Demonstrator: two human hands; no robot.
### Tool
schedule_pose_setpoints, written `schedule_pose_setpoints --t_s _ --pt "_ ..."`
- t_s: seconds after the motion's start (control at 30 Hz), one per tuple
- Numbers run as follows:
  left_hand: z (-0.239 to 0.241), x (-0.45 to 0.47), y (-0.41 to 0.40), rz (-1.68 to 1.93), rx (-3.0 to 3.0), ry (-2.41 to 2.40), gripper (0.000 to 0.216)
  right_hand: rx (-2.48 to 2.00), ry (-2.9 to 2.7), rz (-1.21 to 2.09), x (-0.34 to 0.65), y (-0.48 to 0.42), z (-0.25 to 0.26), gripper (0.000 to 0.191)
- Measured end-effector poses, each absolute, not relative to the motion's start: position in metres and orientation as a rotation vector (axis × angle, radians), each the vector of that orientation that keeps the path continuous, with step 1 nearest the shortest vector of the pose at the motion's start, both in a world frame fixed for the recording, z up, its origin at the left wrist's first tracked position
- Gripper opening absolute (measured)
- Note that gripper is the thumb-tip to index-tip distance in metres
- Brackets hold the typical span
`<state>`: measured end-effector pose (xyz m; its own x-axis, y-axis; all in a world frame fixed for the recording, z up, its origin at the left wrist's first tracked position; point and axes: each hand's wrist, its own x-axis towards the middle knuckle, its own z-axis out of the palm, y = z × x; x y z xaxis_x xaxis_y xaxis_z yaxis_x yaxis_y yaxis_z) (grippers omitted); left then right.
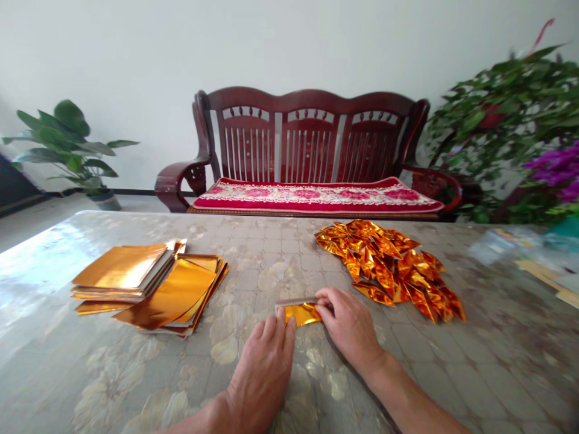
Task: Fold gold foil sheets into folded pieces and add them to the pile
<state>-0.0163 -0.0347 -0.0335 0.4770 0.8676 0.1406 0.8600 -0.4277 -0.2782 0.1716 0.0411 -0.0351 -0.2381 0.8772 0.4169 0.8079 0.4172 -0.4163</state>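
Shiny folded foil [302, 314], pinched by right hand [350, 330], pressed under left hand [265, 361], fingers parted, table's [260, 232] far edge beyond

Two hands [266, 361] [350, 328], one folded sheet [304, 314] — two foil stacks [124, 265] [190, 289], one folded-foil heap [384, 262], one bench [310, 103].

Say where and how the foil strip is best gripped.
The strip is probably best pinched at its right end, from the right: it lies lengthwise left to right, offering the right hand a narrow end while the left hand presses near the other.
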Motion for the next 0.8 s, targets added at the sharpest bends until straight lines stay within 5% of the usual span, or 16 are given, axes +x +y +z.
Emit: schedule_pose_setpoints --t_s 0.8 --pt "-0.032 -0.012 -0.022 -0.065 -2.481 -1.515 0.057 -1.575 -1.922 0.327 0.174 0.046 -0.034 0.021"
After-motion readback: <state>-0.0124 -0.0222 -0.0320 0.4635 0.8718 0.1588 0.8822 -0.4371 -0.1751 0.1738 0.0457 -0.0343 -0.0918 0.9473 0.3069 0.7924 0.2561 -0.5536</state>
